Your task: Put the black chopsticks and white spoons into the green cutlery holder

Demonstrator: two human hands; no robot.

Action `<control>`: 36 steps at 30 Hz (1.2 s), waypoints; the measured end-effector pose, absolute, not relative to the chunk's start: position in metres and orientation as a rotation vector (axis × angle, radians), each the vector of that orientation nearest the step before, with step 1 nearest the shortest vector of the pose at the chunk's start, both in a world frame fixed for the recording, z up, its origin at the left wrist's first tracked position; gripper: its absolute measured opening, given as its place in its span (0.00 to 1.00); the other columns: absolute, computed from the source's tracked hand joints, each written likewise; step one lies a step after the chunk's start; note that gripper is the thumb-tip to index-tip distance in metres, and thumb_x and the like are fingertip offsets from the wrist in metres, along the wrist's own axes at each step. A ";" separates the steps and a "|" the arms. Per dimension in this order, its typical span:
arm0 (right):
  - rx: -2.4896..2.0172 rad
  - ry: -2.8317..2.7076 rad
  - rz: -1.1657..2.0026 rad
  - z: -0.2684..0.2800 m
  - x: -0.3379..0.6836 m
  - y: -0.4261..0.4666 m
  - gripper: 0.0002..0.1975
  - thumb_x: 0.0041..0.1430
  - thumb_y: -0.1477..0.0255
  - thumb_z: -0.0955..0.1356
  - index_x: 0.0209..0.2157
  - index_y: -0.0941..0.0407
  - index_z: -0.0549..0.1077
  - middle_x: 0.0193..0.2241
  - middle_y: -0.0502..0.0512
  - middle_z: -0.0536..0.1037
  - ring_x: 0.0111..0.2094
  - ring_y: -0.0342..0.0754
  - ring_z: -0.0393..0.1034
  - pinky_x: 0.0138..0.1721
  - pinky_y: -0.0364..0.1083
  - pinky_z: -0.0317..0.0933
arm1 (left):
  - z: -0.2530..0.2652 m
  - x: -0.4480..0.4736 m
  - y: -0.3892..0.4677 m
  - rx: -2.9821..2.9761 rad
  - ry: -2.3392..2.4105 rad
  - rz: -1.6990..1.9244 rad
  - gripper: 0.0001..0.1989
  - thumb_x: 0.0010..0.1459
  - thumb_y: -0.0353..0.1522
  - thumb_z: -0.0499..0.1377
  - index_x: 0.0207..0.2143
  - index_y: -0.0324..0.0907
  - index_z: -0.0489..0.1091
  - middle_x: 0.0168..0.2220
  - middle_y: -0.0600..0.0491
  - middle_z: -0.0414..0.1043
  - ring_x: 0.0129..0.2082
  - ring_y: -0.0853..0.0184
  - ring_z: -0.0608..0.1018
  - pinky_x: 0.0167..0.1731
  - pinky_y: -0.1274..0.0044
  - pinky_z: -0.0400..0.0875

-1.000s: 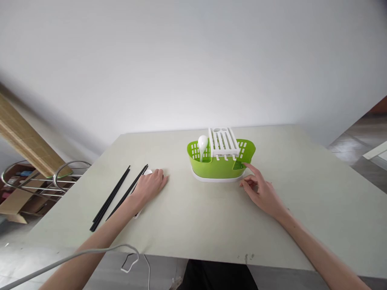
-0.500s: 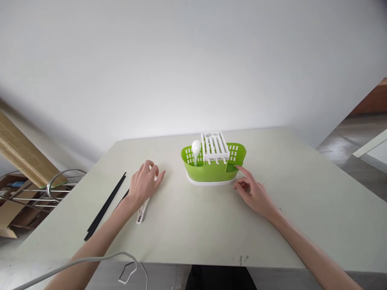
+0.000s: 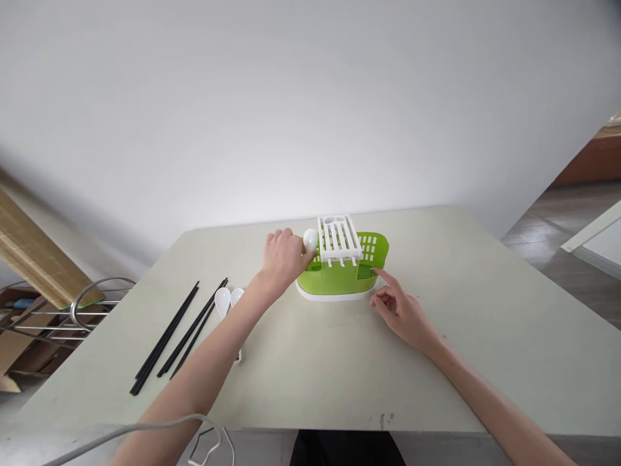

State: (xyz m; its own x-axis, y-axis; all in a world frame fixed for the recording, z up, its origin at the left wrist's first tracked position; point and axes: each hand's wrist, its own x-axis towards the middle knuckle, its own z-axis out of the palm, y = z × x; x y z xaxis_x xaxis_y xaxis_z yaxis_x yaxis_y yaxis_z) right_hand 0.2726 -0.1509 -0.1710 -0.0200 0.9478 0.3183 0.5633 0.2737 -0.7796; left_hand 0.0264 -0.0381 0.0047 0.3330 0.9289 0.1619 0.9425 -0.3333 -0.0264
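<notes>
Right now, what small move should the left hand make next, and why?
If its grip is secure, which I cannot see, the left hand could perhaps gently lift the white spoon: its thumb lies just below the bowl, and the right hand, with its index finger at the right end of the green basket, may help steady it.

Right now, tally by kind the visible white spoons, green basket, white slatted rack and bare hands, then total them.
White round-bowled spoons: 3
Green oval basket with square holes: 1
White slatted rack with small hooks: 1
Bare hands: 2 (left hand, right hand)
Total: 7
</notes>
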 end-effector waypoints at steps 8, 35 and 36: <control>-1.398 -1.677 0.601 -0.170 0.273 -0.151 0.31 0.72 0.62 0.62 0.73 0.47 0.54 0.36 0.51 0.81 0.31 0.48 0.72 0.39 0.50 0.70 | 0.003 0.048 -0.034 -2.384 -1.853 0.020 0.12 0.63 0.37 0.60 0.36 0.40 0.80 0.35 0.36 0.79 0.41 0.43 0.83 0.38 0.63 0.71; -1.425 -1.691 0.590 -0.173 0.275 -0.152 0.31 0.72 0.61 0.63 0.72 0.46 0.52 0.37 0.51 0.82 0.31 0.49 0.74 0.39 0.51 0.70 | -0.033 -0.108 -0.101 -2.543 -2.191 -0.059 0.30 0.70 0.51 0.44 0.26 0.46 0.74 0.20 0.52 0.69 0.22 0.60 0.73 0.26 0.73 0.57; -1.426 -1.691 0.589 -0.172 0.275 -0.152 0.31 0.72 0.61 0.63 0.72 0.47 0.53 0.37 0.51 0.82 0.30 0.49 0.74 0.39 0.51 0.70 | -0.038 -0.108 -0.104 -2.531 -2.190 0.012 0.30 0.70 0.51 0.43 0.26 0.46 0.73 0.21 0.51 0.71 0.23 0.59 0.74 0.26 0.73 0.57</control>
